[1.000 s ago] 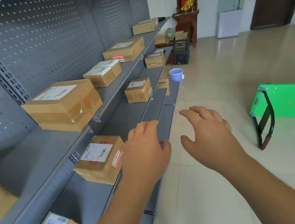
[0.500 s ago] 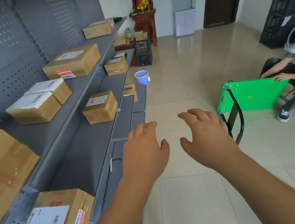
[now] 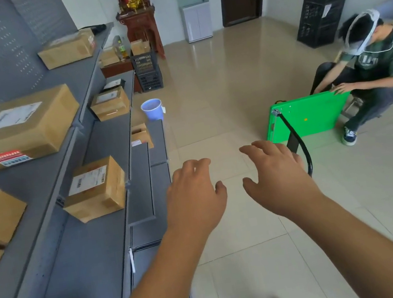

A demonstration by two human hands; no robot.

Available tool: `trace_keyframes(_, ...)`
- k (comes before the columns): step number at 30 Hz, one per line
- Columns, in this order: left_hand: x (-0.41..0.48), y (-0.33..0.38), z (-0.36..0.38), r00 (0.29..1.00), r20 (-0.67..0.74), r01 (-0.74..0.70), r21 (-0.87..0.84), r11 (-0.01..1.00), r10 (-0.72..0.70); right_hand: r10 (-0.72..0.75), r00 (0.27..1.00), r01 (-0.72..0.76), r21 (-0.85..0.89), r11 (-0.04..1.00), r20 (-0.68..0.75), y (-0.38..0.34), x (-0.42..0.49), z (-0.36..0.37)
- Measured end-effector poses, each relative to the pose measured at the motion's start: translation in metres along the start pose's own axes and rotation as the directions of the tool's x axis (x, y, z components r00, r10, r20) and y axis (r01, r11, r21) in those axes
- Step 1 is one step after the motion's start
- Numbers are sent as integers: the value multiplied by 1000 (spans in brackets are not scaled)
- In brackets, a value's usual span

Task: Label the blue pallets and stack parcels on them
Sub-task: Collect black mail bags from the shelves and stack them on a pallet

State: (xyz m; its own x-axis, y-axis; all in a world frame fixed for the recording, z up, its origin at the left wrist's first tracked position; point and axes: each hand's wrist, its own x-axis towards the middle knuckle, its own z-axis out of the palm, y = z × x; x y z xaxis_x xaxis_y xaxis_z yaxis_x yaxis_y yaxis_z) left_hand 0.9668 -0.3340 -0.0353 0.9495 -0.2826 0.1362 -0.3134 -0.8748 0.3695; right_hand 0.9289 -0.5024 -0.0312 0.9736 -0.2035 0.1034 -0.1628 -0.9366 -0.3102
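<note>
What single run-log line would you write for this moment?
left hand: open, empty; right hand: open, empty; parcels: on grey shelves; blue pallets: not in view

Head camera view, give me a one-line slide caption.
Empty left hand and right hand hover open beside grey shelves holding cardboard parcels; a seated person touches a green cart.
</note>
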Motion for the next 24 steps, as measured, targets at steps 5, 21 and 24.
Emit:
trace_keyframes(5, 88, 1, 25, 999, 30, -23, 34, 999, 22, 25, 1000, -25, 2, 1000, 14, 25, 85, 17)
trace_keyframes(21, 376, 18, 71, 989, -50, 142, 77, 987, -139, -82, 994, 80, 37, 996, 65, 92, 392, 30)
trace_keyframes(24, 425, 1, 80, 987, -38, 156, 63, 986, -154, -99, 992, 97, 27, 995, 80, 88, 444, 43)
